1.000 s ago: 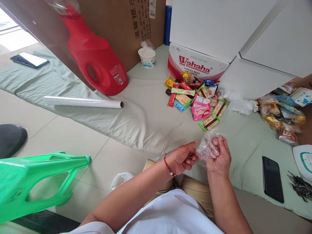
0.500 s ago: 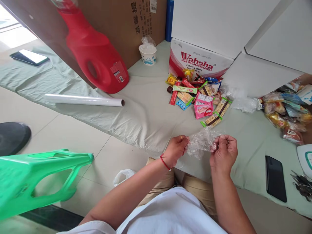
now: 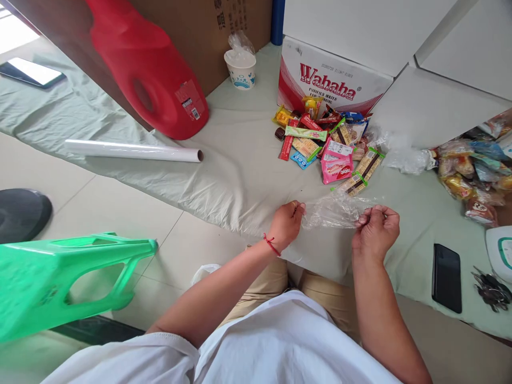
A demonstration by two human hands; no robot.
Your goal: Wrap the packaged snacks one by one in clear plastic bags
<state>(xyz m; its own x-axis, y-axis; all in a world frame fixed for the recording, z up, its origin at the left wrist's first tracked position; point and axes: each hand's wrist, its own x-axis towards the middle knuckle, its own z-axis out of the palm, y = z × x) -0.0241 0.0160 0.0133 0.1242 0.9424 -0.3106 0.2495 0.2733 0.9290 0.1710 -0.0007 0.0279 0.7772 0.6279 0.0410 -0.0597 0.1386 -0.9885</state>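
Note:
A crumpled clear plastic bag (image 3: 330,212) stretches between my two hands, above the front edge of the cloth-covered table. My left hand (image 3: 287,223), with a red cord at the wrist, pinches one end of it. The other end is gripped by my right hand (image 3: 376,229), fingers closed. Just beyond the plastic lies a heap of wrapped snacks: a pink wafer pack (image 3: 337,162), bars in green-edged wrappers (image 3: 368,164), red sticks and yellow packs. The nearest green-edged bar is partly covered by the plastic.
Behind the snacks stands a Wahaha carton (image 3: 328,80). To the left are a white roll (image 3: 134,151), a red jug (image 3: 160,85) and a paper cup (image 3: 240,69). On the right lie bagged snacks (image 3: 472,170), a black phone (image 3: 447,277) and keys (image 3: 493,288). A green stool (image 3: 76,277) stands on the floor.
My hands have drawn slightly apart, pulling the plastic wider and flatter. Both hands sit a little higher in view, nearer the snacks. The camera view has shifted slightly.

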